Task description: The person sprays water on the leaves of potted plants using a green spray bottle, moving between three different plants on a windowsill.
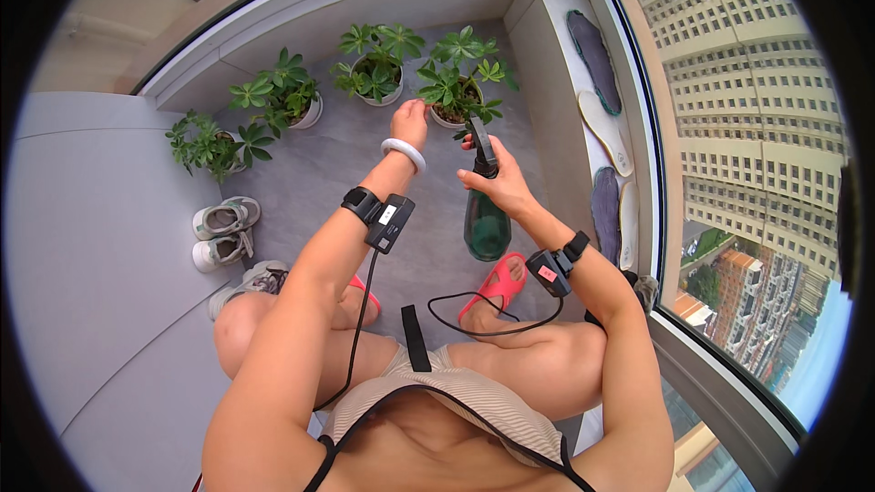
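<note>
My right hand [502, 174] is closed round the neck of a dark green spray bottle [487, 222] with a black trigger head, pointed toward a potted plant [459, 85] at the right of the row. At that pot's left rim is my left hand [410, 121], its fingers bent close to the leaves; whether they pinch a leaf is hidden. A second potted plant [379, 68] stands just beyond my left hand. Farther left are a third leafy plant in a white pot [305, 111] and a fourth potted plant [217, 147].
Grey-green sneakers [222, 219] sit by the cabinet [102, 219] at left, with another shoe [263, 278] near my knee. Insoles [605, 133] lie along the window ledge at right. Cables hang from both wrist devices. My feet wear red sandals [504, 283].
</note>
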